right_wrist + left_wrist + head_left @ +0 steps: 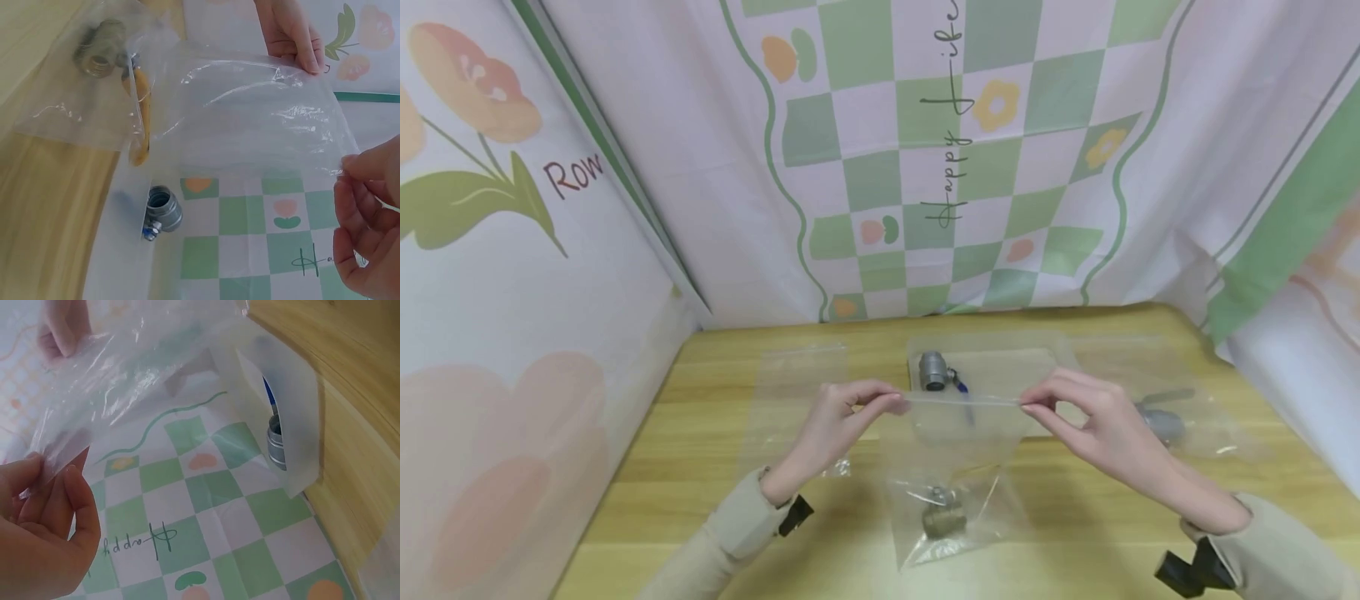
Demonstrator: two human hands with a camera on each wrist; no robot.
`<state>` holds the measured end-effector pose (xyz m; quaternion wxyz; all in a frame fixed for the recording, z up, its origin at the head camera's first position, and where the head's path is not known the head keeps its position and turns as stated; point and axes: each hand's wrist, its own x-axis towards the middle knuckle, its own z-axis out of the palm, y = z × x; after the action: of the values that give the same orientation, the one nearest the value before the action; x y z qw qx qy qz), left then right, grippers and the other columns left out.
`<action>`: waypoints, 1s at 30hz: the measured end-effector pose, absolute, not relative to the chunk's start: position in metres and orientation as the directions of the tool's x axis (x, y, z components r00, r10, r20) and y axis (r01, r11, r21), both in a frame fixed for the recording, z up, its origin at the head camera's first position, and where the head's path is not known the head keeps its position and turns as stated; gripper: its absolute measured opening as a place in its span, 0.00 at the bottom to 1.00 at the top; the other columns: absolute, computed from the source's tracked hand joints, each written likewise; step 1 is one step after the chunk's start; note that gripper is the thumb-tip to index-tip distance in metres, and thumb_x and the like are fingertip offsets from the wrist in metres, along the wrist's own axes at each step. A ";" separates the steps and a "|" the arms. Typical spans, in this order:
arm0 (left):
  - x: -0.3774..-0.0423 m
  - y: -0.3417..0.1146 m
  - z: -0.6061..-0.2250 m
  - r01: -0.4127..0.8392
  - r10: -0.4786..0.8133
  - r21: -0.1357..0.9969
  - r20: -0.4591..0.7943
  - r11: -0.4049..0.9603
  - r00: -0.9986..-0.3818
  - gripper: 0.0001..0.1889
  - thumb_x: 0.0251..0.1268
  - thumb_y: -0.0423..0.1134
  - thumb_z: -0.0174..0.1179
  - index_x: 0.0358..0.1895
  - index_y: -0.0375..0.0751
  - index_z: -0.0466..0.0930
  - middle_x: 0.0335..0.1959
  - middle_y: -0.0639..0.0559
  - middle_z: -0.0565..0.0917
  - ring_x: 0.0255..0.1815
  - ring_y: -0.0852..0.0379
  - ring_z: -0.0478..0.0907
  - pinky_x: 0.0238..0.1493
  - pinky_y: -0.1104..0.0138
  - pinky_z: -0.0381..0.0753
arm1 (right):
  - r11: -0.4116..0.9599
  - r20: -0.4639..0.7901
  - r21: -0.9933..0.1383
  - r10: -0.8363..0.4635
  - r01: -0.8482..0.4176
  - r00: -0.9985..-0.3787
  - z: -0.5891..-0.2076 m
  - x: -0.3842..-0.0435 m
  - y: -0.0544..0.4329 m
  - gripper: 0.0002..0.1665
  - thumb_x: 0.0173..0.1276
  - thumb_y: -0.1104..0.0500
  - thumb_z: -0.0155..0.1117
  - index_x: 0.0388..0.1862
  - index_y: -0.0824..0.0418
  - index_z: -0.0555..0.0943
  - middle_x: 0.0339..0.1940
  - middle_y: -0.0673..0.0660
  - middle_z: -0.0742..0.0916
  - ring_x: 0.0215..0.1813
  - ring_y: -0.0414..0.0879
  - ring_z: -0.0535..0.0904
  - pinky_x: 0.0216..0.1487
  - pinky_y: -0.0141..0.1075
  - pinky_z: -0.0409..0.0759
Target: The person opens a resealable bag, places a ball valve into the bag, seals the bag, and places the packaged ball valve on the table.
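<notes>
A clear plastic bag [951,454] is stretched between both hands by its top edge. My left hand [838,429] pinches its left corner between thumb and fingers, and my right hand [1105,421] pinches the right corner the same way. At the bottom of the bag lies a brass ball valve [945,521]; its yellow handle [144,109] shows in the right wrist view. Beyond the hands, a grey metal ball valve [933,371] with a blue handle sits by a pale flat piece [1007,367], partly seen through the bag.
Another clear bag [797,379] lies flat on the wooden table [700,500] at the left. Behind my right hand, a grey valve [1163,425] with a grey handle lies at a clear bag. Printed curtains [715,167] hang along the back and sides.
</notes>
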<state>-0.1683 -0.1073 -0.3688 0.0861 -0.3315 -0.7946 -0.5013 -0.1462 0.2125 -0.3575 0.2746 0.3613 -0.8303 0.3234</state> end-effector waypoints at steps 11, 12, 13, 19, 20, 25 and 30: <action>-0.163 -0.099 -0.361 0.685 0.459 0.722 0.578 0.097 -0.674 0.08 0.72 0.31 0.56 0.45 0.33 0.84 0.38 0.41 0.90 0.40 0.53 0.89 0.46 0.66 0.89 | 0.497 0.646 -0.442 -0.401 -0.746 -0.650 -0.356 -0.144 0.219 0.22 0.51 0.77 0.71 0.36 0.52 0.84 0.33 0.41 0.85 0.38 0.29 0.77 0.43 0.17 0.78; -0.163 -0.098 -0.361 0.694 0.462 0.714 0.587 0.091 -0.664 0.08 0.72 0.31 0.56 0.45 0.33 0.84 0.38 0.41 0.90 0.40 0.53 0.89 0.45 0.66 0.90 | 0.489 0.652 -0.443 -0.399 -0.751 -0.644 -0.356 -0.144 0.220 0.23 0.51 0.77 0.71 0.36 0.51 0.84 0.32 0.41 0.85 0.38 0.29 0.77 0.43 0.18 0.77; -0.163 -0.098 -0.360 0.702 0.464 0.707 0.595 0.086 -0.657 0.09 0.72 0.31 0.56 0.45 0.32 0.84 0.38 0.41 0.90 0.40 0.54 0.89 0.43 0.67 0.90 | 0.476 0.666 -0.438 -0.398 -0.763 -0.631 -0.356 -0.144 0.220 0.23 0.50 0.78 0.70 0.36 0.51 0.84 0.32 0.42 0.85 0.38 0.29 0.77 0.42 0.18 0.77; -0.160 -0.096 -0.353 0.712 0.451 0.700 0.616 0.063 -0.646 0.09 0.72 0.29 0.55 0.45 0.31 0.84 0.36 0.40 0.90 0.38 0.53 0.89 0.29 0.72 0.85 | 0.401 0.748 -0.391 -0.386 -0.829 -0.540 -0.352 -0.145 0.221 0.21 0.48 0.78 0.70 0.35 0.55 0.85 0.31 0.46 0.86 0.37 0.31 0.78 0.42 0.18 0.77; -0.160 -0.096 -0.352 0.710 0.448 0.702 0.617 0.057 -0.647 0.09 0.72 0.29 0.55 0.45 0.30 0.84 0.36 0.39 0.90 0.38 0.52 0.89 0.30 0.72 0.86 | 0.393 0.755 -0.387 -0.385 -0.834 -0.531 -0.351 -0.145 0.221 0.20 0.48 0.78 0.70 0.35 0.56 0.85 0.31 0.46 0.86 0.37 0.31 0.78 0.42 0.18 0.77; -0.158 -0.096 -0.348 0.696 0.440 0.718 0.616 0.028 -0.653 0.09 0.71 0.28 0.55 0.45 0.29 0.84 0.36 0.37 0.90 0.38 0.50 0.90 0.41 0.65 0.91 | 0.360 0.785 -0.355 -0.386 -0.863 -0.485 -0.341 -0.143 0.221 0.13 0.51 0.75 0.70 0.33 0.61 0.85 0.30 0.48 0.86 0.37 0.31 0.78 0.42 0.17 0.77; -0.158 -0.096 -0.346 0.690 0.438 0.724 0.614 0.019 -0.656 0.09 0.72 0.28 0.55 0.45 0.29 0.84 0.36 0.37 0.90 0.38 0.50 0.89 0.42 0.63 0.91 | 0.305 0.811 -0.345 -0.380 -0.888 -0.446 -0.332 -0.140 0.222 0.02 0.62 0.69 0.68 0.33 0.64 0.84 0.30 0.49 0.86 0.36 0.31 0.78 0.41 0.17 0.77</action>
<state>-0.1576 -0.0960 -0.3457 0.1095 -0.3999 -0.7053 -0.5750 -0.1403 0.2220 -0.3317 0.3106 0.4251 -0.7456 0.4085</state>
